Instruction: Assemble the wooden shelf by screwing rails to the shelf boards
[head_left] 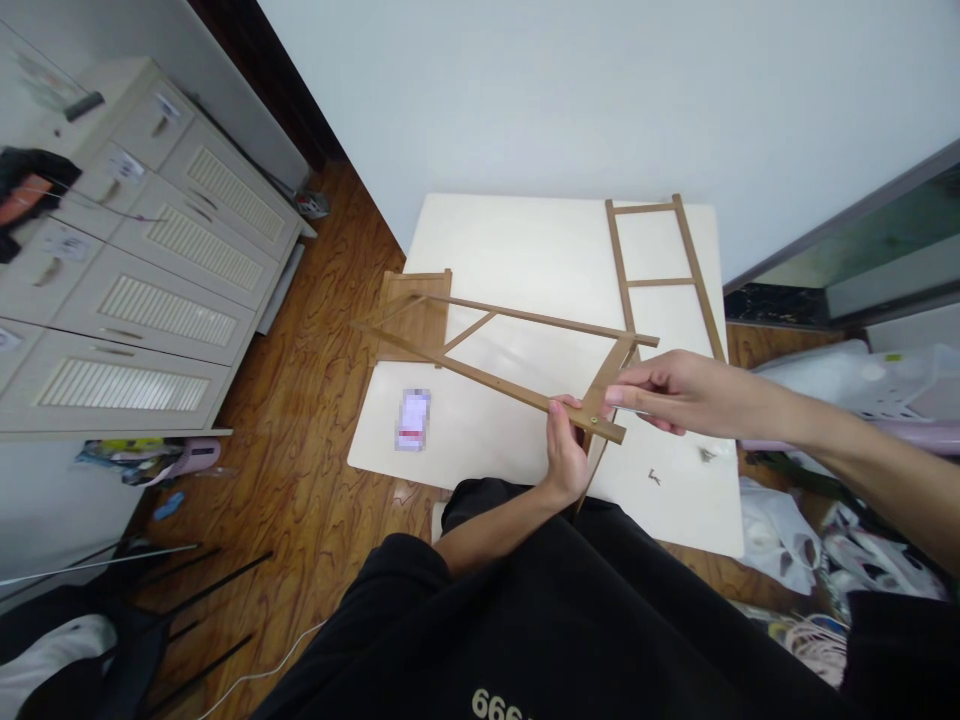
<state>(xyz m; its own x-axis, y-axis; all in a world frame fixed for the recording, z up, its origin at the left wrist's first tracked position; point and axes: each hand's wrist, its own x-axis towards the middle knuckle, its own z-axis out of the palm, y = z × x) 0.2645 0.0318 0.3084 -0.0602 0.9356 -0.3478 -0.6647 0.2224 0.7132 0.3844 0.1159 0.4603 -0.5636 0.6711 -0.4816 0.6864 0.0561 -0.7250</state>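
Note:
A wooden frame (517,384) with two long rails and cross pieces is tilted above the white table. My left hand (566,452) grips its near rail close to the right end, fingers wrapped round the wood. At that joint a small round bolt head (594,420) shows in the rail. My right hand (664,390) is closed in a pinch just right of the joint. Between its fingers is a thin metal tool (636,411), which looks like a hex key; most of it is hidden by the fingers.
On the white table (510,240) lie a ladder-like wooden frame (660,283), a slatted wooden panel (416,335), a blurred phone-like rectangle (413,420), a few small screws (654,477) and more hardware (706,454). Plastic bags (776,535) sit right; a cabinet (150,270) stands left.

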